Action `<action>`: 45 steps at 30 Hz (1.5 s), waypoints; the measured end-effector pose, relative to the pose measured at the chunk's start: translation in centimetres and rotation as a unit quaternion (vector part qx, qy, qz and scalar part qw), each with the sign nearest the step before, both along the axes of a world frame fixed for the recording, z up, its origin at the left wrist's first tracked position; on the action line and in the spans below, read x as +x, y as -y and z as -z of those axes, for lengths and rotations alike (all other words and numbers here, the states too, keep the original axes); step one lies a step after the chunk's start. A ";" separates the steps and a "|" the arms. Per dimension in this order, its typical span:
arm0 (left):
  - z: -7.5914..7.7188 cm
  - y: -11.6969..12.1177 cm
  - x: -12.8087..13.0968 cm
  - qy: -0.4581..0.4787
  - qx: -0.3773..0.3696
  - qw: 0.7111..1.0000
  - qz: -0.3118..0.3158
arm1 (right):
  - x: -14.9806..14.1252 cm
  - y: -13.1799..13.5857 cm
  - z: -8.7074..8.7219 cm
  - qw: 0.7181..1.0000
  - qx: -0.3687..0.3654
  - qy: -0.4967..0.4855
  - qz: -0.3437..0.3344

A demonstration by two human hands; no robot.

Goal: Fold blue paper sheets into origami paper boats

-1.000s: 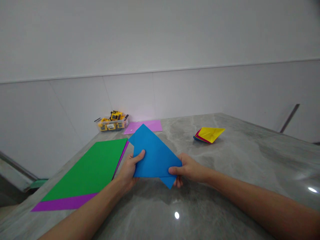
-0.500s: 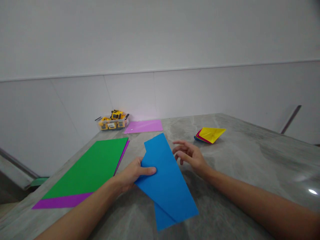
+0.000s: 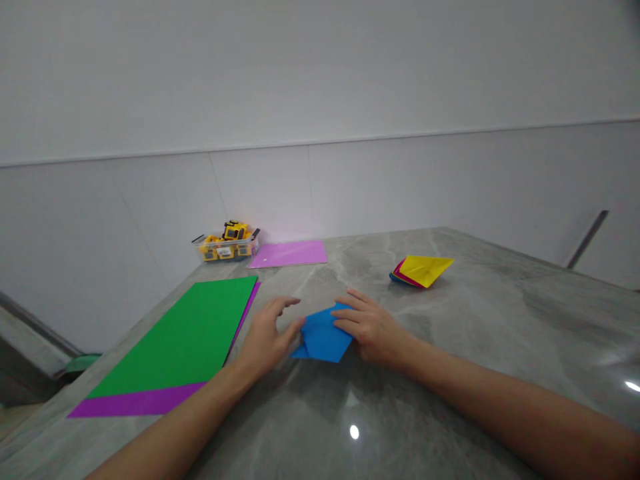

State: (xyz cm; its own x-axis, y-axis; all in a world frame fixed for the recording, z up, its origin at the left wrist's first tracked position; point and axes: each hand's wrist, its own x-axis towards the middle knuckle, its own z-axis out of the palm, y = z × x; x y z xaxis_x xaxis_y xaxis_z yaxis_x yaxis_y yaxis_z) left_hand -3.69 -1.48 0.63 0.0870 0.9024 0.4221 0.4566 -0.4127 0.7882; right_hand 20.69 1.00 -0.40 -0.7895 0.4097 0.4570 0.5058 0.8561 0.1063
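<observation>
A folded sheet of blue paper [image 3: 326, 339] lies across the space between my hands, just above or on the grey table; I cannot tell which. My right hand [image 3: 373, 328] grips its right side, fingers over the top face and thumb hidden. At its left edge is my left hand [image 3: 270, 335], with thumb and fingers apart and the thumb tip touching the paper. A small flap of the sheet sticks out at the lower left.
Green sheets [image 3: 185, 333] lie over purple ones [image 3: 145, 402] on the left. Farther back are a clear bin of yellow toy vehicles [image 3: 227, 247] and a pink sheet [image 3: 293, 253]. Folded yellow, red and blue papers [image 3: 425, 270] rest at the right on the marbled table [image 3: 500, 327].
The blue paper has gone from a long, tilted strip in my left hand to a smaller, flatter shape. My left hand has loosened, and my right hand has come onto the paper.
</observation>
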 end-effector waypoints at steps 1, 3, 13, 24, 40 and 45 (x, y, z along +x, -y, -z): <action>-0.3 0.4 0.0 -0.025 0.026 0.999 0.036 | -0.1 0.0 0.1 0.999 -0.013 0.020 0.023; -1.0 1.3 0.3 -0.094 0.067 0.984 0.132 | -0.5 0.2 0.1 0.996 -0.038 0.065 0.056; -0.2 1.2 0.3 -0.328 0.062 0.898 0.286 | -0.8 0.8 0.0 0.989 -0.140 0.017 -0.045; -0.6 0.2 -0.8 -0.184 -0.020 0.946 0.266 | -0.3 -1.2 0.8 0.989 -0.144 0.015 0.008; -0.4 0.0 -1.2 -0.248 0.044 0.940 0.230 | -0.8 1.8 -1.1 0.983 -0.126 0.108 0.078; -0.5 0.6 -0.7 -0.279 0.062 0.918 0.277 | -1.4 3.0 -0.6 0.987 -0.134 0.085 -0.002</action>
State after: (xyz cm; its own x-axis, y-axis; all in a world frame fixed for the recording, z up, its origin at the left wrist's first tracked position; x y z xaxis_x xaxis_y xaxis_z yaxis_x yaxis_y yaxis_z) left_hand -4.41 -2.03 1.16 0.7511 0.6027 0.2694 0.4678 -0.7739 0.4269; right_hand 19.25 -1.99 0.19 -0.8473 0.4951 0.1923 0.4971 0.8667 -0.0413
